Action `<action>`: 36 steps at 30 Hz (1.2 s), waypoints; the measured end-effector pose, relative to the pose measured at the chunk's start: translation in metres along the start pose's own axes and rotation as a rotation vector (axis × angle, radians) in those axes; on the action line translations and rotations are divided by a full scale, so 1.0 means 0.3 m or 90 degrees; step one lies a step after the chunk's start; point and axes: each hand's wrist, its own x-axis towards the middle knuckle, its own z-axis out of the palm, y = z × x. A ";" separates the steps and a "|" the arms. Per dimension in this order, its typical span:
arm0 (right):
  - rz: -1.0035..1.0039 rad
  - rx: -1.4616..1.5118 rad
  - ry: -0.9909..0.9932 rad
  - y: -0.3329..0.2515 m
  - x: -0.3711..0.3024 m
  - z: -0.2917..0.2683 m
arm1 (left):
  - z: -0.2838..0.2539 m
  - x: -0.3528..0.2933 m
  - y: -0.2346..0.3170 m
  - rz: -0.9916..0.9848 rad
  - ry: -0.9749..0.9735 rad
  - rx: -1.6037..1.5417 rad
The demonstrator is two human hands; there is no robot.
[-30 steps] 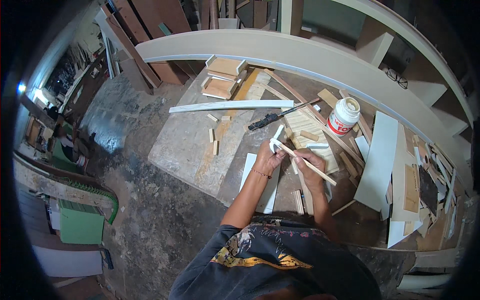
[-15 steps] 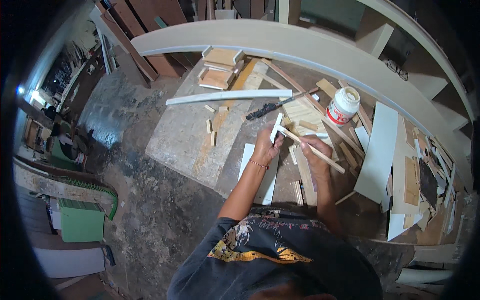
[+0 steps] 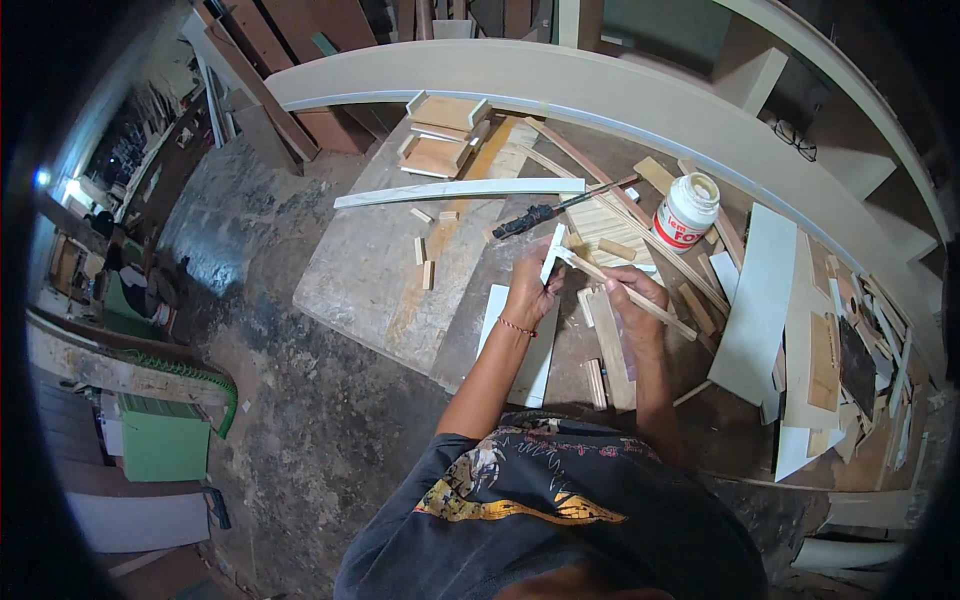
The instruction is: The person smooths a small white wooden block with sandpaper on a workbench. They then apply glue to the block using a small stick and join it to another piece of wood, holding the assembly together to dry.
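Note:
My left hand (image 3: 532, 288) is closed around a short, narrow white strip (image 3: 553, 252), which stands tilted above the workbench (image 3: 350, 265). Between the fingers of my right hand (image 3: 640, 305) is a thin wooden stick (image 3: 665, 317). Its far end has white paste on it and meets or nearly touches the strip; contact is hard to tell. Beyond my right hand stands an open white jar (image 3: 690, 205) with a red label and a pale, smeared rim. A dark-handled tool (image 3: 530, 218) lies on the bench past my left hand.
Small wooden blocks (image 3: 419, 250) and a long white strip (image 3: 450, 190) lie to the left. Two tray-like wooden pieces (image 3: 447, 112) sit at the back. White panels (image 3: 755, 300) and scrap wood crowd the right. A long curved pale panel (image 3: 600, 80) borders the far side.
The wooden stick and my right hand have shifted slightly to the right, with the pasted end sliding along the white strip. My left hand stays nearly in place.

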 end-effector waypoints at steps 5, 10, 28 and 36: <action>-0.030 -0.043 -0.073 0.027 -0.012 -0.018 | 0.028 -0.018 0.015 -0.016 0.072 0.003; 0.018 0.020 -0.006 0.007 -0.001 -0.016 | -0.002 -0.004 0.006 -0.029 -0.016 -0.009; 0.019 0.011 -0.040 -0.044 0.010 -0.017 | 0.018 -0.006 0.015 -0.072 0.007 -0.057; -0.017 -0.051 0.080 0.025 0.068 -0.029 | 0.003 0.008 0.015 -0.085 -0.136 -0.013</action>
